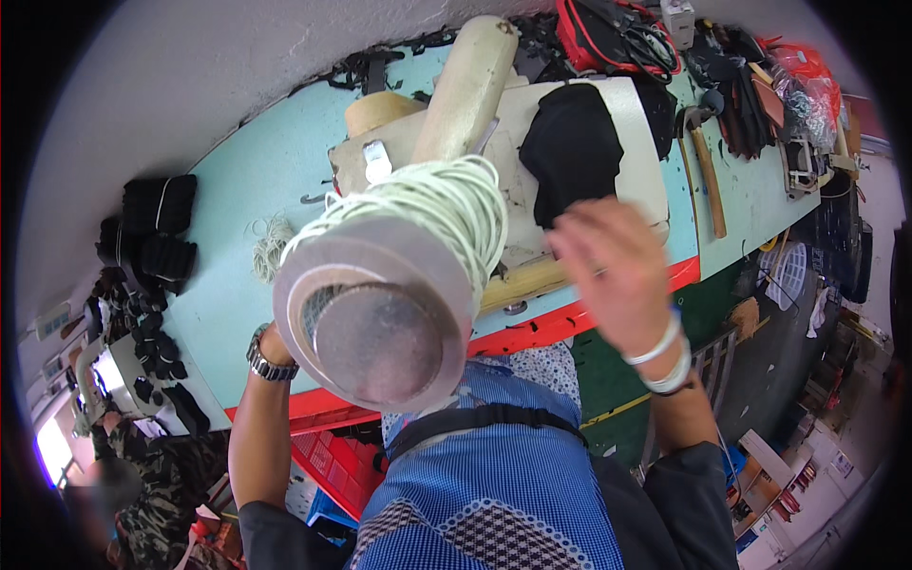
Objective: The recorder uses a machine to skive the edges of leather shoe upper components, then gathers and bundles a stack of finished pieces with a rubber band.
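Black cloth [572, 142], matte, rounded, near loosely curled right fingers [581, 228], hold unclear; left fingers hidden.

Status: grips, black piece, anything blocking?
Left grip mostly hidden. Right grip blurred, near black piece; contact unclear. Cord-wrapped metal fixture blocks part of view.

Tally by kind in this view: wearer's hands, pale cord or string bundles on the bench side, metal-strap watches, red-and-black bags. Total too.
Hands: 2 (right hand beside black piece; left hand mostly hidden)
Pale bundles: 2 (wound coil, loose tangle)
Metal-strap watch: 1
Red-and-black bag: 1
Total: 6
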The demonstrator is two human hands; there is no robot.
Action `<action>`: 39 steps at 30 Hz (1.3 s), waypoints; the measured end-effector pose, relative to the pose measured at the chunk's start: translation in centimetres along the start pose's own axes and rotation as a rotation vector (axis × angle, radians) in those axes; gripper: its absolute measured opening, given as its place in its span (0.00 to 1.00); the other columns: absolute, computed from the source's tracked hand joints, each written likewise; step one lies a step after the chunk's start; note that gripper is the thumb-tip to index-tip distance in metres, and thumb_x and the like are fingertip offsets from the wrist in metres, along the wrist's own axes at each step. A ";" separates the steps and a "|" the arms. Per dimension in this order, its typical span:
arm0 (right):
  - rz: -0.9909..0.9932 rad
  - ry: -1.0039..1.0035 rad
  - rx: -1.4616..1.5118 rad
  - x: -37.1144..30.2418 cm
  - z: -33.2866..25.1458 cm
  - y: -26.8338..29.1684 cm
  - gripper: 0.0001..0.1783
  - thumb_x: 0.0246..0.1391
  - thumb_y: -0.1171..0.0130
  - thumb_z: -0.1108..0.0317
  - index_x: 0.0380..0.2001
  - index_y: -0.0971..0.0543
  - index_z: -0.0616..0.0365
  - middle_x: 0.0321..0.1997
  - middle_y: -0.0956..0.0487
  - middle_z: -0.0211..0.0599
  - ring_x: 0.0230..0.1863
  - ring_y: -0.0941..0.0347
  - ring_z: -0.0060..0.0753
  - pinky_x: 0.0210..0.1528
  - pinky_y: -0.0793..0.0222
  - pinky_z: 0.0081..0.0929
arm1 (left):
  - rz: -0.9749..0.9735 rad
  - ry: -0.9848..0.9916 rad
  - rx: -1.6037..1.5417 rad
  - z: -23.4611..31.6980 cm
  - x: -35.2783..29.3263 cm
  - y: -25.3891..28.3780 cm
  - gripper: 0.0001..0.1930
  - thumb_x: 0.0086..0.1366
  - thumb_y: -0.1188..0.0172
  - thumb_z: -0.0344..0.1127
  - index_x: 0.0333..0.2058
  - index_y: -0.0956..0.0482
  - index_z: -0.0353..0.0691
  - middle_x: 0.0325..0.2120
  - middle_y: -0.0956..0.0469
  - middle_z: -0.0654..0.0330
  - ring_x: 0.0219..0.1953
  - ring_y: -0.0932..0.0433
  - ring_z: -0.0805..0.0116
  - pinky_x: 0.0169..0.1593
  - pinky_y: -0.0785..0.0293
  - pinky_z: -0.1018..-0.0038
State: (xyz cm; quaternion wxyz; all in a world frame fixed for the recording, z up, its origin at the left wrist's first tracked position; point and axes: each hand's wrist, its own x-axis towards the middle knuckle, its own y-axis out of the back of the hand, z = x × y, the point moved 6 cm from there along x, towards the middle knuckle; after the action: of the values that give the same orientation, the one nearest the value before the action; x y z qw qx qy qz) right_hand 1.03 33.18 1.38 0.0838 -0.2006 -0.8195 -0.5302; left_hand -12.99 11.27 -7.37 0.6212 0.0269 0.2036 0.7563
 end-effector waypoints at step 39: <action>0.115 -0.004 0.012 0.8 -1.4 3.1 0.10 0.42 0.38 0.75 0.32 0.22 0.62 0.27 0.24 0.40 0.31 0.26 0.42 0.37 0.31 0.33 | -0.025 0.049 -0.148 1.3 0.6 0.4 0.12 0.52 0.42 0.35 0.33 0.22 0.34 0.30 0.21 0.48 0.36 0.23 0.48 0.41 0.28 0.63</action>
State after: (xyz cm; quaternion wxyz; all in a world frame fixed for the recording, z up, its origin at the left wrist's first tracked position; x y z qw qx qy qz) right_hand 1.47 33.24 4.82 0.1137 -0.2479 -0.8101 -0.5190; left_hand -13.09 12.10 -6.15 0.6257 -0.0400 0.1623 0.7619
